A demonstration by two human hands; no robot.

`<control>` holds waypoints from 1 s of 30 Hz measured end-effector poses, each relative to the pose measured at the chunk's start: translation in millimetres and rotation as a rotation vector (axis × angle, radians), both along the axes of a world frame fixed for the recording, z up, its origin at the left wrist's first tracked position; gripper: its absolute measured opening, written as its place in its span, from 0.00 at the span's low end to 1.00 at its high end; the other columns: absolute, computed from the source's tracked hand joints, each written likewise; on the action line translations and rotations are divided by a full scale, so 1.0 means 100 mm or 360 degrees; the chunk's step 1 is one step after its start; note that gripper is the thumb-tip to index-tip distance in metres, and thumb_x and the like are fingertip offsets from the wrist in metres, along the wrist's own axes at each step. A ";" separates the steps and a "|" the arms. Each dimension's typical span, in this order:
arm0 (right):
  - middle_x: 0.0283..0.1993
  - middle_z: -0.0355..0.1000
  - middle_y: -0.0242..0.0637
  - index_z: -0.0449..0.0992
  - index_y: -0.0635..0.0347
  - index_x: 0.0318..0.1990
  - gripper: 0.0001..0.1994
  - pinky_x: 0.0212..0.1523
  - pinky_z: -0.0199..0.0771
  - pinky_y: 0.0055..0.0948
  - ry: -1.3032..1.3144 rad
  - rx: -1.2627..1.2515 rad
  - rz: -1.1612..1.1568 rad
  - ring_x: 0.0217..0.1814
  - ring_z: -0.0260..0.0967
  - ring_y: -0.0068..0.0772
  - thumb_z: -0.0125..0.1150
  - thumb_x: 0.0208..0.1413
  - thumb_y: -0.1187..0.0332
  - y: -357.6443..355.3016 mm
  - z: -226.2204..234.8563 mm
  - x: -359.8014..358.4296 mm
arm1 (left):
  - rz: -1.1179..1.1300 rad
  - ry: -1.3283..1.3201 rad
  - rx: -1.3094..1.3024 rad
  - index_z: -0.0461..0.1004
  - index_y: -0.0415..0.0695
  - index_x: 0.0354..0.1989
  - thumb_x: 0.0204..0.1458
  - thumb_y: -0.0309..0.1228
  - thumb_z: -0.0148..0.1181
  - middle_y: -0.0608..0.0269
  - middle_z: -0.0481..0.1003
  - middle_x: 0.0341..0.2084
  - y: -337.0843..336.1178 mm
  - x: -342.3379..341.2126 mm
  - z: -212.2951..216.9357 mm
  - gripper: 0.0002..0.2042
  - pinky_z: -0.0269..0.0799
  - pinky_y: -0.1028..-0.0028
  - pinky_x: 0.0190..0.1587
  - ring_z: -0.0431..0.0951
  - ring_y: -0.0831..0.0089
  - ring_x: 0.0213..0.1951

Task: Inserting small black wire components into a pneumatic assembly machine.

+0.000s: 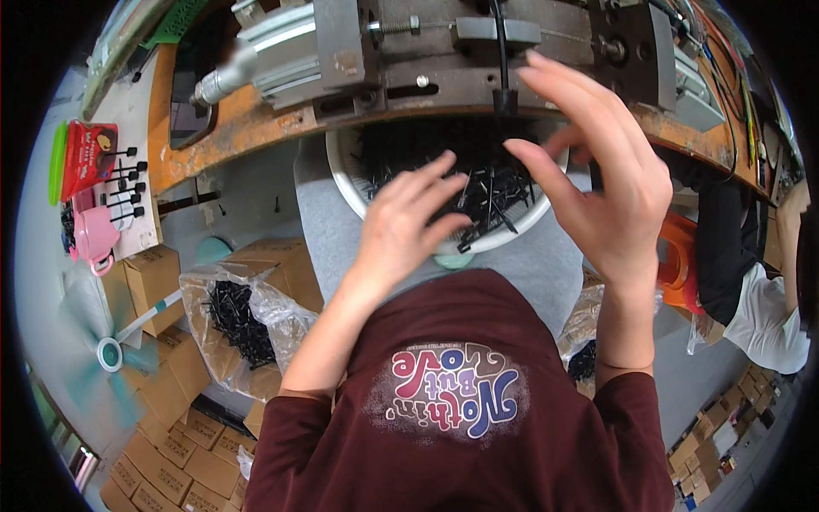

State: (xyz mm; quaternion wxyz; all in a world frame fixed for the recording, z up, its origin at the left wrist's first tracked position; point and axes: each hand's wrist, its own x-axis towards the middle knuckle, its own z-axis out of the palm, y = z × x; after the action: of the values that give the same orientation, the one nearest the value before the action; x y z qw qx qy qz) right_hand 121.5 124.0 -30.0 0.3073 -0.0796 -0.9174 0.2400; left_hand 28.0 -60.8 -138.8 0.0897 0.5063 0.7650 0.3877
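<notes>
My left hand point(408, 224) hovers over a white basin point(345, 175), its fingers spread and nothing visible in them. Many thin black plastic parts point(493, 194) with rod-like stems fill that basin. My right hand point(610, 183) is raised at the basin's right side, thumb and index finger well apart. Just left of its fingertips, a black rod with a blocky end point(505, 102) hangs down across the front of a metal clamping machine point(409, 64). I see no contact between those fingers and the rod. Some right-hand fingers are hidden behind the thumb side.
A worn wooden bench edge point(256, 141) runs under the machine. Plastic-lined boxes of black parts point(239, 324) flank my lap. At left are a turning fan point(109, 354), a pink cup point(95, 235) and stacked cartons point(162, 461). An orange stool point(678, 260) and another person's arm point(792, 230) are at right.
</notes>
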 end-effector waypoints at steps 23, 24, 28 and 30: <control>0.61 0.62 0.49 0.64 0.52 0.62 0.45 0.39 0.78 0.37 -0.0758 0.0395 0.0015 0.41 0.73 0.44 0.74 0.26 0.71 -0.31 -1.93 0.13 | 0.1036 -0.0259 -0.0376 0.59 0.40 0.67 0.48 0.29 0.61 0.38 0.76 0.41 -0.58 -0.50 -0.95 0.34 0.73 0.57 0.46 0.77 0.44 0.44; 0.61 0.62 0.51 0.64 0.52 0.62 0.44 0.40 0.77 0.39 -0.0731 0.0282 -0.0001 0.42 0.73 0.46 0.72 0.26 0.72 -0.32 -1.92 0.14 | 0.1028 -0.0244 -0.0341 0.59 0.40 0.67 0.47 0.29 0.61 0.38 0.76 0.41 -0.59 -0.46 -0.98 0.35 0.73 0.57 0.46 0.77 0.44 0.43; 0.63 0.61 0.51 0.63 0.52 0.63 0.43 0.37 0.77 0.34 -0.0824 0.0489 -0.0047 0.39 0.72 0.40 0.69 0.30 0.73 -0.32 -1.87 0.15 | 0.1027 -0.0118 -0.0439 0.58 0.38 0.67 0.46 0.30 0.64 0.40 0.77 0.37 -0.68 -0.42 -1.10 0.37 0.69 0.56 0.47 0.78 0.48 0.41; 0.66 0.58 0.50 0.62 0.51 0.65 0.41 0.35 0.76 0.29 -0.0860 0.0729 -0.0164 0.39 0.71 0.34 0.66 0.36 0.71 -0.34 -1.74 0.22 | 0.0991 -0.0074 -0.0599 0.57 0.37 0.67 0.46 0.32 0.65 0.45 0.78 0.35 -0.66 -0.40 -1.00 0.38 0.65 0.57 0.49 0.77 0.52 0.41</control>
State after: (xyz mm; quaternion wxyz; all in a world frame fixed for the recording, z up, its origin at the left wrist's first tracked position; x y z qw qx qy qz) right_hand 143.2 90.3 -204.1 0.0753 -0.1154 -0.9903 -0.0175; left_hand -11.8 -127.2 -238.5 0.0762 0.2150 0.9382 0.2603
